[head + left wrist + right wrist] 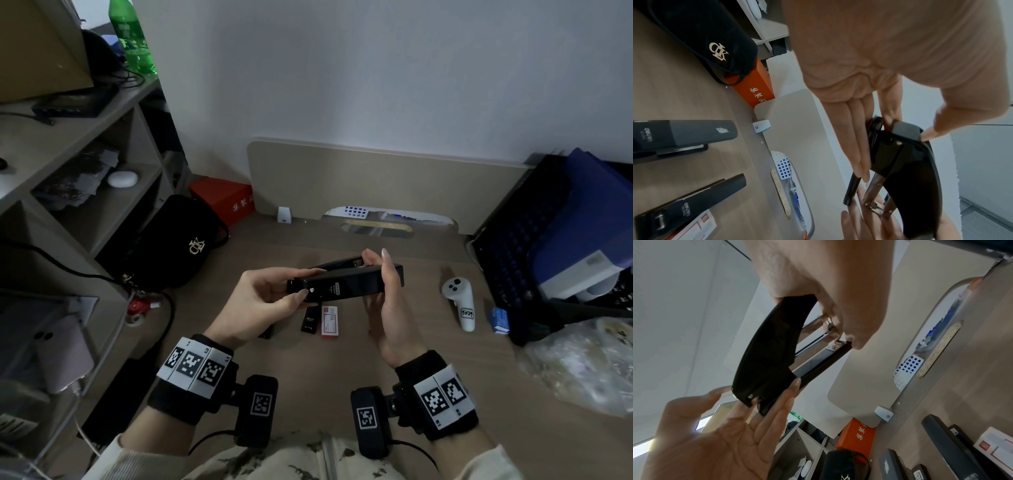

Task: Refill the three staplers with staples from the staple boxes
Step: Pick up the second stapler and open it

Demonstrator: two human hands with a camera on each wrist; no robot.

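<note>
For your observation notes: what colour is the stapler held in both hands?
Black, with a silver metal staple track; the stapler shows best in the right wrist view.

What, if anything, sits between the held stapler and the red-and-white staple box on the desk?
Nothing visible. The stapler is held in the air by both hands, left hand and right hand; the staple box lies uncovered on the desk directly beneath.

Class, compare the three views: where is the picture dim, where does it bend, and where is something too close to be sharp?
Head view: dim and bluish, shelves bowed by the wide lens. Left wrist view: left hand fills the frame, soft; held stapler bent into a curve. Right wrist view: right hand blurred close up; a bright patch flares beside the left hand.
</note>
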